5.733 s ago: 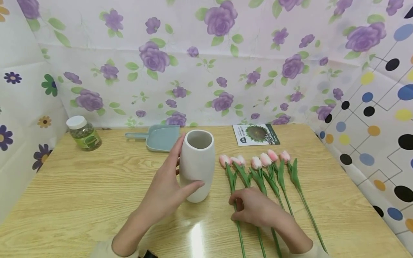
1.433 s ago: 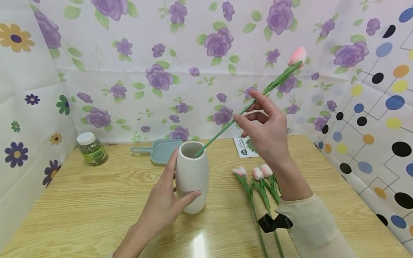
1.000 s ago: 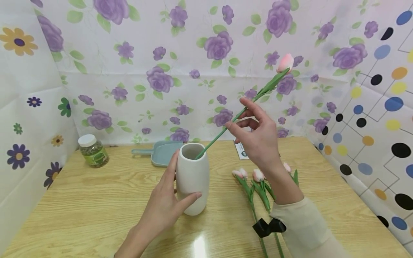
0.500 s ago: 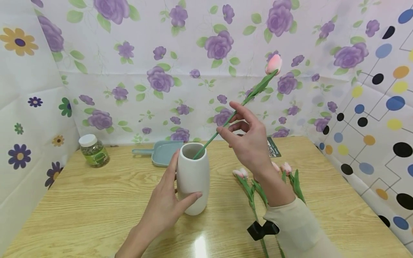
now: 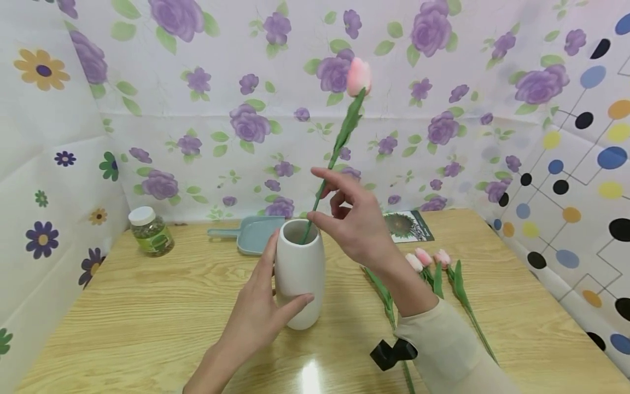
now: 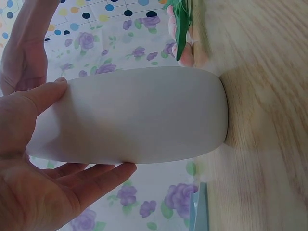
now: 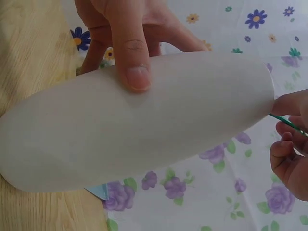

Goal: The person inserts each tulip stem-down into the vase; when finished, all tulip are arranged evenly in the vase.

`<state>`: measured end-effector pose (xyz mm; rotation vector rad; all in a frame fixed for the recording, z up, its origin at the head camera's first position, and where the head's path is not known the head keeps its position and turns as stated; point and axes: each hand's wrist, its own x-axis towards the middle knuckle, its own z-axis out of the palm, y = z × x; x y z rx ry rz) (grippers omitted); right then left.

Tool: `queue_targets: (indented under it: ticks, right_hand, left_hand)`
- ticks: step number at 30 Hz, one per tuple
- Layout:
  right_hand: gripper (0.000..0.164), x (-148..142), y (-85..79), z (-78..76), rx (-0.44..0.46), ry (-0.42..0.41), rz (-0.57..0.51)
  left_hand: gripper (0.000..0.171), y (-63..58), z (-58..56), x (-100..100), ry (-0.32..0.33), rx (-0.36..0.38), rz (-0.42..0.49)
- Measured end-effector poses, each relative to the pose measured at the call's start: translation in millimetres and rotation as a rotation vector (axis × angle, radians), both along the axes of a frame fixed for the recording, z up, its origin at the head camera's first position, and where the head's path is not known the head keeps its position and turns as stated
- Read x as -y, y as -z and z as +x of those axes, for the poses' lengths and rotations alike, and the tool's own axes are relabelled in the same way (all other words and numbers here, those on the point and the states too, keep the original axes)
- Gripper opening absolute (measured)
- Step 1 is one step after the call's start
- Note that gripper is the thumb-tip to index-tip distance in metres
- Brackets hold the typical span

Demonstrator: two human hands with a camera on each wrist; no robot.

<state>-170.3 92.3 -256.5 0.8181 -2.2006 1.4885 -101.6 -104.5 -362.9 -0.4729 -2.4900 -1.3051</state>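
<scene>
A white vase [image 5: 301,282] stands upright on the wooden table. My left hand [image 5: 258,309] holds its side, thumb in front and fingers round the far side, as the left wrist view also shows. My right hand [image 5: 356,224] pinches the green stem of a pink artificial tulip [image 5: 359,77] just above the vase's mouth. The stem's lower end is inside the vase, its tip hidden; the bloom leans slightly right. Several more pink tulips [image 5: 442,258] lie on the table to the right, partly hidden by my right forearm.
Behind the vase lies a blue-grey dustpan [image 5: 261,234]. A white-lidded jar [image 5: 150,234] stands at the back left. A printed packet [image 5: 409,226] lies at the back right. Patterned cloths [image 5: 197,142] hang round the table's back and sides.
Earlier, my right hand was down at the tulips on the table. It has since lifted one to the vase, moved left, and brought the slanting stem closer to upright. My left hand stays on the vase.
</scene>
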Motion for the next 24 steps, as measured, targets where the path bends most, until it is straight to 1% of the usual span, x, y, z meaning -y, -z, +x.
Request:
queue_targets:
  ticks: [4, 7, 13, 17, 21, 24]
  right_hand:
    - [0.061, 5.1, 2.8, -0.5, -0.019, -0.05, 0.044]
    - [0.057, 7.8, 3.5, -0.8, -0.013, -0.078, 0.07]
    - [0.044, 11.2, 1.6, -2.5, 0.052, -0.115, 0.122]
    - [0.036, 10.0, 0.0, -4.4, 0.111, -0.162, 0.144]
    - [0.034, 6.9, -1.6, -6.4, 0.17, -0.199, 0.155]
    - [0.035, 4.6, -2.4, -6.6, 0.18, -0.216, 0.176]
  left_hand:
    - [0.124, 0.5, 0.0, 0.1, -0.001, -0.003, -0.002]
    - [0.124, 0.4, 0.0, 0.3, -0.003, -0.009, -0.01]
    - [0.122, -0.2, 1.0, 0.5, -0.005, -0.012, -0.018]
    - [0.121, -0.1, 1.6, 0.6, -0.004, -0.013, -0.026]
    - [0.123, -0.1, 1.9, 0.3, -0.003, -0.002, -0.032]
    - [0.124, -0.4, 2.0, 0.1, -0.002, 0.007, -0.031]
